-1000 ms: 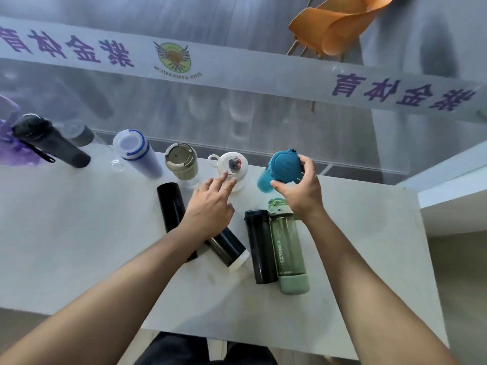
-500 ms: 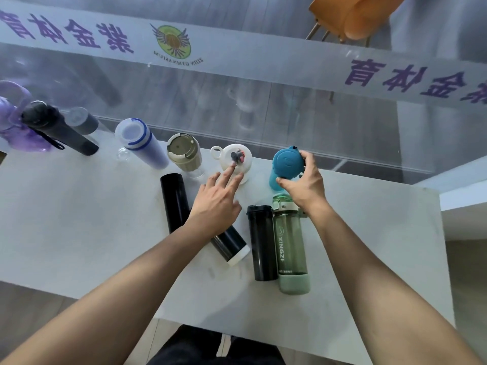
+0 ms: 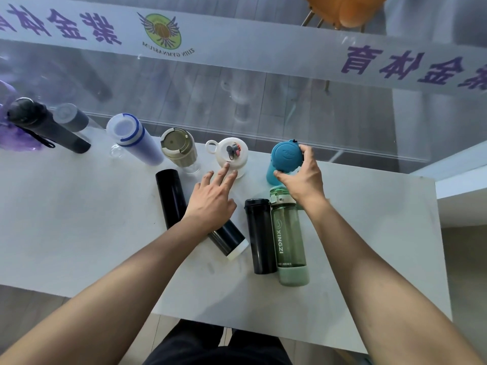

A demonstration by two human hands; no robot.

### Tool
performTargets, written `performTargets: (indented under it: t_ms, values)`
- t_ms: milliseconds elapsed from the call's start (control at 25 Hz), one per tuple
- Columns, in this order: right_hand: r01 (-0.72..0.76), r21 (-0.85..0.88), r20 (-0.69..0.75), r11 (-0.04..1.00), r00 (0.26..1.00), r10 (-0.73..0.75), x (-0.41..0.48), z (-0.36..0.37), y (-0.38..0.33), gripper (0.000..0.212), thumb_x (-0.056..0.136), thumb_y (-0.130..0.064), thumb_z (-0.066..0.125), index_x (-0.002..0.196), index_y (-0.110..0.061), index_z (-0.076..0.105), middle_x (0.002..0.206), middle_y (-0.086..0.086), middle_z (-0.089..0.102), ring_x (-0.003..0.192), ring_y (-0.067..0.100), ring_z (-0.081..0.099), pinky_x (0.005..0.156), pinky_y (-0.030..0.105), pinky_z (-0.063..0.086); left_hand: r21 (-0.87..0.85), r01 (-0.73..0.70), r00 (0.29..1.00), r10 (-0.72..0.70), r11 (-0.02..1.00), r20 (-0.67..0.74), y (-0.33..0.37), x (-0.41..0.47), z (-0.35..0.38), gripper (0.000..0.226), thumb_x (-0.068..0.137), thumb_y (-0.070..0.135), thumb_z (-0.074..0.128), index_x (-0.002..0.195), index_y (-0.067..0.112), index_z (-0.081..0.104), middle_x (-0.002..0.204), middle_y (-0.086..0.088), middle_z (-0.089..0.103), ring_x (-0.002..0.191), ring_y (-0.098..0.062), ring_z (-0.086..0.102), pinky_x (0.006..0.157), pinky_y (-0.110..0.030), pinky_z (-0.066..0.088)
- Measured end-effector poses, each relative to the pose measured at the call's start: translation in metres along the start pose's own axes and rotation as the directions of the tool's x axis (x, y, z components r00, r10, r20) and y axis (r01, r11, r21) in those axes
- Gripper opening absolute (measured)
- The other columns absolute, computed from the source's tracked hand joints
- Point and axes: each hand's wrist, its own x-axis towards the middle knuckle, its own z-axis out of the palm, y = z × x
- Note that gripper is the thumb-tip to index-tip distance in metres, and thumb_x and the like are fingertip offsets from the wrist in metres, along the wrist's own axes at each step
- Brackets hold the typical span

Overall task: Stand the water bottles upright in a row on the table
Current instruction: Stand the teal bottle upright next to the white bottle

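My right hand (image 3: pixel 303 180) fingers (image 3: pixel 307 154) wrap the blue bottle (image 3: pixel 286 160) lid, right of centre; I should settle it flat in line before letting go. My left hand (image 3: pixel 210 198) fingers (image 3: pixel 225 167), spread and holding nothing, touch the white bottle (image 3: pixel 232 154). Four bottles lie on the desk (image 3: pixel 79 219).

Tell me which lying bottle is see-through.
The green XINGZI bottle, rightmost of the four on their sides. The three others lying down are opaque black; only it shows a translucent body, with a pale green base.
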Motion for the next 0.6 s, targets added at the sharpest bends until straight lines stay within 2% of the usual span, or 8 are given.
performTargets:
  t_ms: [120, 200, 280, 360, 440, 520, 600]
  values:
    - [-0.077, -0.015, 0.042, 0.997, 0.996, 0.078, -0.003, -0.004, 0.003, 0.099, 0.071, -0.023, 0.089, 0.150, -0.023, 0.030, 0.140, 0.005, 0.052, 0.128, 0.019, 0.051, 0.100, 0.023, 0.038, -0.006, 0.006, 1.000, -0.006, 1.000, -0.016, -0.001, -0.010, 0.009, 0.072, 0.092, 0.032, 0.048, 0.156, 0.030, 0.015, 0.167, -0.001, 0.008, 0.149, -0.032, 0.017, 0.114, -0.047, 0.027]
    - [-0.126, -0.016, -0.014, 0.992, 0.992, 0.125, -0.016, -0.006, 0.003, 0.101, 0.074, -0.020, 0.087, 0.154, -0.020, 0.025, 0.140, 0.010, 0.051, 0.130, 0.022, 0.050, 0.106, 0.031, 0.040, 0.002, 0.039, 0.999, -0.039, 0.999, -0.008, -0.008, -0.026, 0.021, 0.069, 0.091, 0.029, 0.048, 0.154, 0.030, 0.020, 0.164, -0.005, 0.016, 0.147, -0.032, 0.021, 0.114, -0.046, 0.027]
    - [-0.083, 0.010, -0.156, 0.997, 0.984, 0.083, -0.042, -0.005, 0.003, 0.082, 0.079, -0.016, 0.080, 0.148, -0.017, 0.035, 0.132, 0.010, 0.054, 0.123, 0.023, 0.054, 0.104, 0.035, 0.045, -0.016, 0.096, 0.995, -0.096, 0.995, -0.026, -0.023, -0.047, 0.035, 0.065, 0.088, 0.027, 0.053, 0.149, 0.027, 0.031, 0.160, -0.006, 0.028, 0.142, -0.032, 0.028, 0.112, -0.046, 0.028]
    - [0.016, -0.016, -0.208, 1.000, 0.978, -0.019, -0.076, 0.007, -0.001, 0.062, 0.084, -0.015, 0.073, 0.139, -0.018, 0.045, 0.123, 0.006, 0.056, 0.114, 0.021, 0.057, 0.099, 0.038, 0.049, -0.054, 0.173, 0.983, -0.175, 0.983, -0.051, -0.044, -0.066, 0.048, 0.062, 0.087, 0.028, 0.057, 0.146, 0.026, 0.037, 0.156, -0.005, 0.034, 0.141, -0.033, 0.031, 0.111, -0.047, 0.028]
    - [0.101, -0.074, -0.100, 0.992, 0.989, -0.108, -0.103, 0.031, -0.006, 0.053, 0.086, -0.016, 0.070, 0.135, -0.017, 0.051, 0.118, 0.005, 0.057, 0.108, 0.021, 0.056, 0.098, 0.037, 0.048, -0.053, 0.243, 0.970, -0.244, 0.968, -0.017, -0.062, -0.083, 0.057, 0.064, 0.088, 0.027, 0.054, 0.149, 0.028, 0.034, 0.160, -0.005, 0.028, 0.145, -0.033, 0.025, 0.113, -0.047, 0.026]
    - [0.163, -0.130, 0.107, 0.978, 0.983, -0.149, -0.122, 0.061, -0.012, 0.053, 0.086, -0.021, 0.068, 0.136, -0.016, 0.052, 0.122, 0.007, 0.058, 0.112, 0.024, 0.055, 0.101, 0.037, 0.046, -0.030, 0.267, 0.963, -0.265, 0.963, 0.040, -0.074, -0.097, 0.067, 0.065, 0.092, 0.029, 0.050, 0.153, 0.029, 0.028, 0.165, -0.003, 0.017, 0.149, -0.030, 0.016, 0.116, -0.045, 0.024]
    - [0.209, -0.187, 0.311, 0.960, 0.939, -0.144, -0.129, 0.091, -0.017, 0.058, 0.087, -0.029, 0.066, 0.141, -0.016, 0.047, 0.131, 0.009, 0.055, 0.121, 0.027, 0.053, 0.107, 0.039, 0.042, -0.031, 0.250, 0.967, -0.248, 0.968, 0.066, -0.080, -0.107, 0.075, 0.065, 0.092, 0.031, 0.050, 0.153, 0.029, 0.027, 0.167, -0.001, 0.007, 0.150, -0.029, 0.013, 0.116, -0.044, 0.024]
